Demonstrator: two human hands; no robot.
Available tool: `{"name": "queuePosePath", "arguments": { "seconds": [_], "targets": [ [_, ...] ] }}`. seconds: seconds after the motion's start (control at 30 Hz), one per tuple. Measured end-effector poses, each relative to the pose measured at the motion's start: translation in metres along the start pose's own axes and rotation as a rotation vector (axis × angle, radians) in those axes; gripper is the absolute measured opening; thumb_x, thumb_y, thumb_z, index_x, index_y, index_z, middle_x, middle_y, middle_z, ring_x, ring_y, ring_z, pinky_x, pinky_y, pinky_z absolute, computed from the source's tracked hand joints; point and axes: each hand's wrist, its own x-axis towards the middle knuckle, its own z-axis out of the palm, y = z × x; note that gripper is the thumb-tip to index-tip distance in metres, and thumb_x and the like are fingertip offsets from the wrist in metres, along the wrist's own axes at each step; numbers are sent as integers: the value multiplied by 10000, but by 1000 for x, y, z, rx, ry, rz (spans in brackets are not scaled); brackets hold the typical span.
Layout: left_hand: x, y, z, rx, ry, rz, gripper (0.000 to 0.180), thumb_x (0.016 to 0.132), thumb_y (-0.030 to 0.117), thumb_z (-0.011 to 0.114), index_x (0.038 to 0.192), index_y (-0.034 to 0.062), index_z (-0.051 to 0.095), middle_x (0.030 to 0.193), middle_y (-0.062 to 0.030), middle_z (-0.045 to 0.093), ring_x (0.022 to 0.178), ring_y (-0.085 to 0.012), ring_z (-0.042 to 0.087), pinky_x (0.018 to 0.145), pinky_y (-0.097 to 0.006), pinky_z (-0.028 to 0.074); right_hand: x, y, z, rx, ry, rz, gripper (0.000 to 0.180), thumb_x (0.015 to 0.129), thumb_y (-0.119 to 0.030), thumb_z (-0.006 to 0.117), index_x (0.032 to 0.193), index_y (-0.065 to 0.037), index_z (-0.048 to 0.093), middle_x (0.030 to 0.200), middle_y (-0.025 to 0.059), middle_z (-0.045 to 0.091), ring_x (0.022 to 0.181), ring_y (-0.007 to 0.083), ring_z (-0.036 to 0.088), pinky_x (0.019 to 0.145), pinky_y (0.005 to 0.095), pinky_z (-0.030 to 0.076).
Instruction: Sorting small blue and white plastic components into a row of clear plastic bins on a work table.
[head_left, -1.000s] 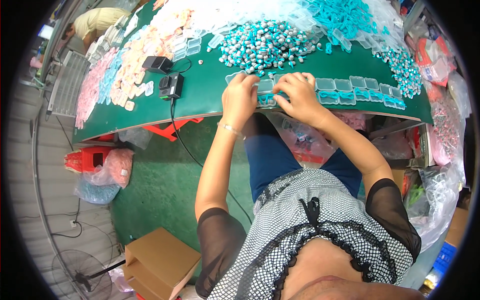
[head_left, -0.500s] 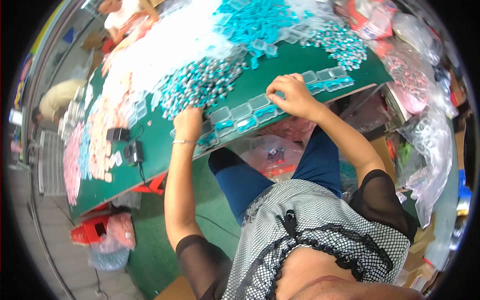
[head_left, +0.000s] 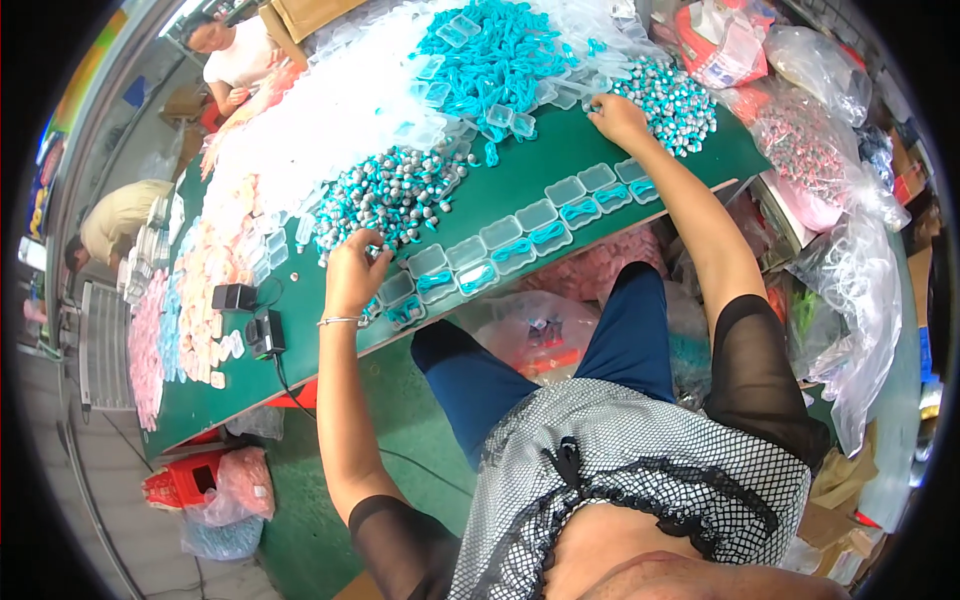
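A row of opened clear plastic boxes (head_left: pixel 500 237) runs along the table's near edge, with coiled teal cords (head_left: pixel 513 250) in the near halves. My left hand (head_left: pixel 352 275) is at the row's left end, beside a pile of small silver-and-teal round pieces (head_left: pixel 392 192) that look like earbuds. Its fingers are curled, thumb close to forefinger; what they hold is too small to make out. Reaching past the boxes, my right hand (head_left: pixel 620 120) is at the left edge of a second pile of such pieces (head_left: pixel 672 105). Its fingers are bent together, and their contents are hidden.
Teal cords (head_left: pixel 490 55) lie heaped at the back of the green table (head_left: pixel 520 180), beside many clear plastic boxes. Black adapters (head_left: pixel 264 333) with a cable stand at the left. Plastic bags (head_left: pixel 815 150) crowd the right side. Another person (head_left: pixel 240 60) sits at the far left.
My right hand has moved from above the boxes, away from me, to the right-hand pile. My left hand has drawn slightly nearer and left. The row's middle boxes are uncovered.
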Motion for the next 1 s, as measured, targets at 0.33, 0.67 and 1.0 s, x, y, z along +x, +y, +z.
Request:
{"name": "queuePosePath", "arguments": {
  "seconds": [0.33, 0.67, 1.0],
  "targets": [
    [-35, 10, 3, -782, 97, -304, 234, 743, 8, 749, 958, -2, 657, 886, -17, 650, 781, -89, 612, 721, -223, 502, 15, 0, 16, -23, 51, -47, 208, 795, -148, 524, 962, -113, 643, 941, 188, 664, 902, 370, 643, 755, 488, 505],
    [-75, 20, 29, -927, 173, -355, 154, 810, -2, 659, 962, -28, 658, 920, -67, 684, 815, -106, 644, 715, -245, 520, -132, -152, -31, 935, -304, -493, 85, 786, -56, 677, 857, -15, 656, 824, 20, 657, 744, 80, 594, 682, 255, 490],
    [-65, 16, 56, -134, 379, 273, 185, 702, 67, 705, 872, 96, 636, 891, -49, 656, 883, -262, 601, 726, -392, 438, -197, -217, 2, 626, -90, -803, 121, 758, -102, 684, 867, -102, 631, 864, 23, 658, 826, 201, 611, 813, 359, 375]
  ]
}}
